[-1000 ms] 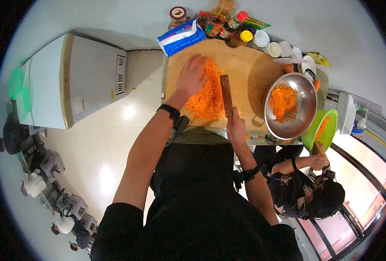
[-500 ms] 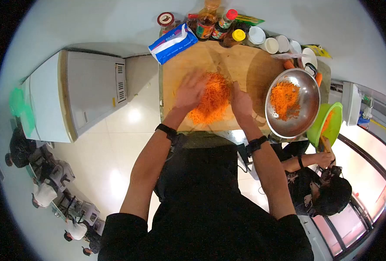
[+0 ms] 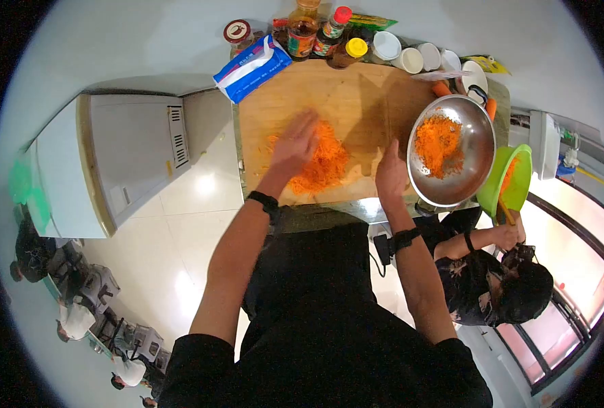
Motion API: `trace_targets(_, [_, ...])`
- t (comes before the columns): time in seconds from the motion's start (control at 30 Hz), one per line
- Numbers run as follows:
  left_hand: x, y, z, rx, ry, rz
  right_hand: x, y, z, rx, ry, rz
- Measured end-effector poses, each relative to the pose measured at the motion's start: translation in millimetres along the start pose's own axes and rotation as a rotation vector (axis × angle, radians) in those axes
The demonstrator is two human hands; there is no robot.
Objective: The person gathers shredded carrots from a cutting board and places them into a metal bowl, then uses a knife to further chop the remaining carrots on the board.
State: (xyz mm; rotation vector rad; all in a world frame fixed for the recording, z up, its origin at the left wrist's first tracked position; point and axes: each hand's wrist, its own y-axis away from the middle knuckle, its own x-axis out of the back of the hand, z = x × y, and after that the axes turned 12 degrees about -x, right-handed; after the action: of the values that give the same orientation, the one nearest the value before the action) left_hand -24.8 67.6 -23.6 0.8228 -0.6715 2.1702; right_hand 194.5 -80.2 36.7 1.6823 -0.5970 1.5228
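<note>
Loosely heaped orange shreds, wooden board, round metal bowl

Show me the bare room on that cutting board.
Bare: the wooden cutting board between the shredded carrot and the bottles behind, also between the left hand and the blue tissue pack. Crowded: the back edge, with bottles and white cups, and the right, around the metal bowl.

We get warped edges, bright glare on the floor left of our blurred left hand, and shadow on the board to its right.
</note>
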Motion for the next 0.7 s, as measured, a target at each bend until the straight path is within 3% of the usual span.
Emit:
trace_targets(0.07, [7,-1,19,0.03,0.154,-0.011,-15,-3,3,-0.005,0.033,-0.013])
trace_targets(0.2, [29,8,14,0.094,0.041,-0.074,-21,30,-18,-0.058,0.063,-0.078])
trace_targets(0.27, [40,21,1,0.172,-0.133,-0.008,-38,53,-19,0.148,-0.191,-0.074])
trace_targets(0.4, [53,41,-9,0.143,-0.188,0.051,-18,75,-26,0.239,-0.24,-0.235])
trace_targets(0.5, [48,52,-11,0.207,-0.169,0.108,-2,78,-2,0.179,-0.243,-0.201])
trace_targets(0.57, [47,57,-8,0.209,-0.154,0.123,5,78,25,-0.154,-0.221,-0.214])
trace_targets(0.7, [39,60,9,0.248,-0.076,0.093,-14,102,67,-0.184,-0.102,-0.093])
